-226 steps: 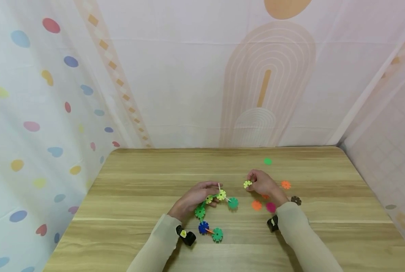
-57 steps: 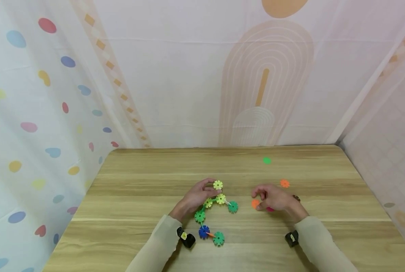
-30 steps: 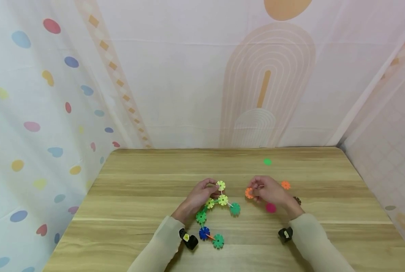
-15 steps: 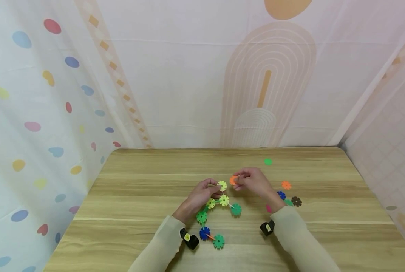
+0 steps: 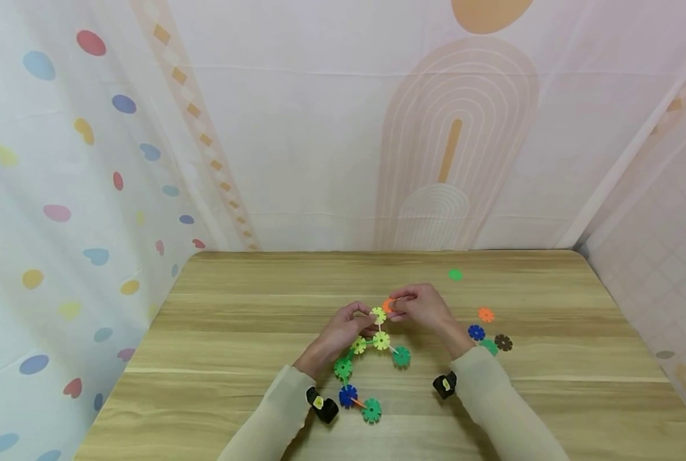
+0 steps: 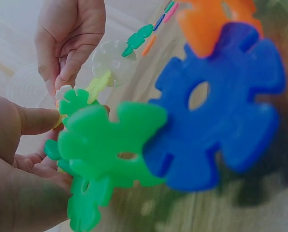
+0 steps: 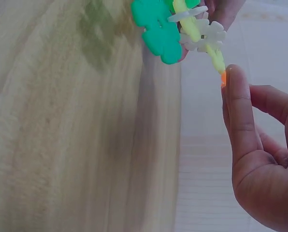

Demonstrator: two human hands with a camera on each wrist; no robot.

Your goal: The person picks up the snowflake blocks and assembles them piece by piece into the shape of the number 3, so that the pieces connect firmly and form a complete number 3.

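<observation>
On the wood-grain table (image 5: 233, 333), the chain of snowflake discs (image 5: 357, 365) serves as the landmark: flat, notched plastic wheels slotted edge to edge, blue and green at its near end, climbing through green and pale yellow to a yellow disc (image 5: 378, 314) at the far tip, with a green one branching off to the right.

Left of the chain, the left hand (image 5: 337, 333) lies low on the table, palm turned inward, thumb and curled fingers pinching the chain just below its yellow tip. The left wrist view shows the glossy, toothed green and blue discs close up and blurred.

At the far tip, the right hand (image 5: 423, 307) meets it from the right, wrist raised, thumb and forefinger closed tight on a small orange disc (image 5: 388, 305) pressed against the yellow disc. The right wrist view shows only an orange sliver at the fingertip.

Right of the chain lie loose discs, well apart from it: blue (image 5: 476, 332), green partly behind the sleeve, orange (image 5: 485, 314), dark brown (image 5: 502, 342). A smooth green dot (image 5: 455, 274) lies farther back.
</observation>
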